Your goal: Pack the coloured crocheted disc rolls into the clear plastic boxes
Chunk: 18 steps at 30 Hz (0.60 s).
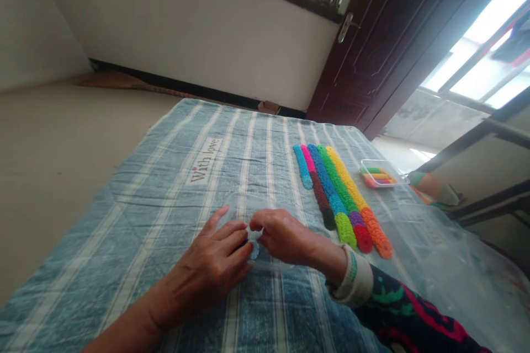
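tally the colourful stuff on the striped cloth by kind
rows of coloured discs: 5
clear tray of coloured sticks: 1
small blue piece held between left hand and right hand: 1
total: 7

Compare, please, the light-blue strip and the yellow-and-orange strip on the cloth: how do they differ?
The light-blue strip is much shorter than the yellow-and-orange strip. The light-blue strip is one colour; the yellow-and-orange strip turns orange toward the person. Both lie flat on the striped cloth.
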### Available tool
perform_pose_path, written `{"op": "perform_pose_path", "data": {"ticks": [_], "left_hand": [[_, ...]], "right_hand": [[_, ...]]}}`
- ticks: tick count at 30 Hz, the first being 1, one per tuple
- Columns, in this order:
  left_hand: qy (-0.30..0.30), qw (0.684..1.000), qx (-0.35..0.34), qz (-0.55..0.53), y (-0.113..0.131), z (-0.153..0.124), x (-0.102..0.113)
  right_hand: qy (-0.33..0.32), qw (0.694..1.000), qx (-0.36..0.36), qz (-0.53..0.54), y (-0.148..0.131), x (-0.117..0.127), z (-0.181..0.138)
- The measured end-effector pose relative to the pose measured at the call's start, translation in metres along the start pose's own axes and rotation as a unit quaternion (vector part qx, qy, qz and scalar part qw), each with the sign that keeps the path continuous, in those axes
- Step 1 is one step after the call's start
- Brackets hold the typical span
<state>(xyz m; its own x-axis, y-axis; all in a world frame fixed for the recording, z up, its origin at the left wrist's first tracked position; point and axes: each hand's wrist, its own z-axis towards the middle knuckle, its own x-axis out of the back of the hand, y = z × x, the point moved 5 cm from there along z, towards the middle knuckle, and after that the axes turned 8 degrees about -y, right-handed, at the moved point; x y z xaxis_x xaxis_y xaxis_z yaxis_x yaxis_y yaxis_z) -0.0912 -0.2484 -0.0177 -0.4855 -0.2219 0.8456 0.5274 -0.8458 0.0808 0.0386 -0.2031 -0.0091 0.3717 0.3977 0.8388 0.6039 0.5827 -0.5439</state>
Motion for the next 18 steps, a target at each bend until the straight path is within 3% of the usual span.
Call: {"op": "perform_pose_path", "data": {"ticks": [4, 7, 9, 11, 14, 18], "left_hand": [[-0.003, 1.0, 0.0, -0.001, 0.0, 0.0, 0.0], [-0.004, 1.0, 0.005, -0.009, 0.0, 0.0, 0.001], [0.0, 1.0, 0.012, -0.011, 0.0, 0.0, 0.002], [0.003, 1.0, 0.018, -0.011, 0.0, 0.0, 0.002], [0.003, 1.0, 0.019, -0.015, 0.0, 0.0, 0.001], [-0.001, 1.0, 0.017, -0.023, -0.001, -0.002, 0.0]], "right_hand": [[0.129, 0.991, -0.014, -0.037, 0.012, 0.044, -0.016], [0.231, 0.959, -0.105, -0.126, 0.045, 0.086, -0.031], [0.201, 0.942, -0.199, -0.179, 0.078, 0.101, -0.034], [0.123, 0.937, -0.256, -0.202, 0.109, 0.103, -0.032], [0.062, 0.94, -0.269, -0.202, 0.138, 0.098, -0.026], [0.052, 0.944, -0.261, -0.194, 0.152, 0.093, -0.018]]}}
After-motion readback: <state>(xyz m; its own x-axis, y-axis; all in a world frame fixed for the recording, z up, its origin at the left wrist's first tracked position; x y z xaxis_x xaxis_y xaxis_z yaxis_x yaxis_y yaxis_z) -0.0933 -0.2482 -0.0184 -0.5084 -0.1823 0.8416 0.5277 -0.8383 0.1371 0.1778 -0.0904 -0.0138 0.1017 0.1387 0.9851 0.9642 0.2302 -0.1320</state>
